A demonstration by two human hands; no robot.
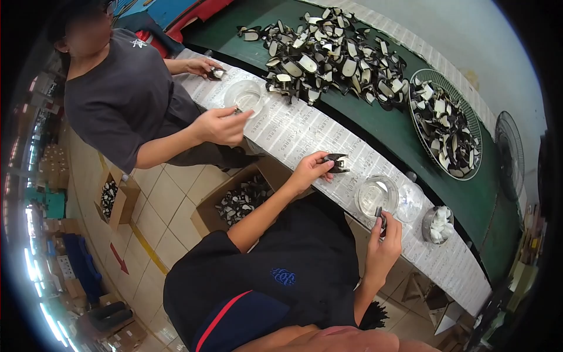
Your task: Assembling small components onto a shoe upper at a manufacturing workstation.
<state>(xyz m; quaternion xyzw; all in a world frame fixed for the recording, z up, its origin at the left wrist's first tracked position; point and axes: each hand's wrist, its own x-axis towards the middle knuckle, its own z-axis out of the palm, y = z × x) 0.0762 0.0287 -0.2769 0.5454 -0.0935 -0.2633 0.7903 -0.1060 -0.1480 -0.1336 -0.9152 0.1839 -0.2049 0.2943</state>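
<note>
My left hand pinches a small black heel-shaped piece with a pale inner part, held over the near edge of the paper-covered ledge. In my right hand is a short dark tool with a greyish tip; its kind is hard to make out. The tool's tip is by the near rim of a round clear bowl. Beyond the ledge lies a large heap of similar black pieces with cream faces.
A clear lid-like disc and a tub of white wads stand right of the bowl. An oval basket of pieces and a fan are farther right. A co-worker at left works beside another clear bowl. Cartons hold pieces below.
</note>
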